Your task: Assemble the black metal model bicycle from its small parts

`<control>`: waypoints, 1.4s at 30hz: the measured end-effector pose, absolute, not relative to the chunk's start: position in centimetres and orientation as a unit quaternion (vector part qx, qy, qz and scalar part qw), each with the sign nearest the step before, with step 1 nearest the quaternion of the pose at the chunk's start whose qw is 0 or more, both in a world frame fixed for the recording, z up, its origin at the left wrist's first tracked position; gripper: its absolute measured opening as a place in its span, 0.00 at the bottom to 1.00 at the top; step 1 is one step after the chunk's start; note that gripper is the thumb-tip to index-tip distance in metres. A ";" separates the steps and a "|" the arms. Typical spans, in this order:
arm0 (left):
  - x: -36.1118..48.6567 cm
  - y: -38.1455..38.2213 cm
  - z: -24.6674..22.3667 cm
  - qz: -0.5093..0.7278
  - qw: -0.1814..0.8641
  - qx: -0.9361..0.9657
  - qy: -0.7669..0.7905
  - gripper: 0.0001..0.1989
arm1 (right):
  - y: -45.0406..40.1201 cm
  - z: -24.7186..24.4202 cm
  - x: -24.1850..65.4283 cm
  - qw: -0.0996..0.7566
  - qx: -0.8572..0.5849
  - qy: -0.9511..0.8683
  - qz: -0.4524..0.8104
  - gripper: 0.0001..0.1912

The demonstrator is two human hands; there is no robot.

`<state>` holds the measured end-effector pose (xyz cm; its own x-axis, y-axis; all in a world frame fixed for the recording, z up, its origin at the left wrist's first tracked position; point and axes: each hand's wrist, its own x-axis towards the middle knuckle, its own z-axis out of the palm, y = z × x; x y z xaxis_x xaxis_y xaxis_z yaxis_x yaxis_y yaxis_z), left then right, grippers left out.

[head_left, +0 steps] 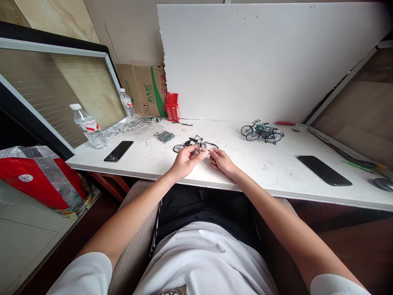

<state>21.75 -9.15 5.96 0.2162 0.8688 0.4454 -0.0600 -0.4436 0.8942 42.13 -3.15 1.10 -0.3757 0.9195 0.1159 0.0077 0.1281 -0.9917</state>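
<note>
Two nearly closed hands (185,161) (222,161) on small parts (208,152).

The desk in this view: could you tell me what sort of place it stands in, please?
Probably a hobby or small-assembly corner: loose black parts and finished-looking model bicycles share the white desk.

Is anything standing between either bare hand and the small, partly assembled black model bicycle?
Nothing visible does. The left hand overlaps the model bicycle in view; the right hand is just beside. Actual contact is unclear.
</note>
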 end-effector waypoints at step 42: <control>20.1 -5.3 0.7 0.450 0.252 0.746 0.421 0.12 | -3.5 1.3 41.6 0.495 -0.364 -0.683 0.395 0.24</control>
<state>20.12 -5.28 0.73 0.2394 0.8556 0.4590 0.4016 -0.5177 0.7555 41.65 -3.54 1.27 -0.2448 0.8880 0.3892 0.1067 0.4237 -0.8995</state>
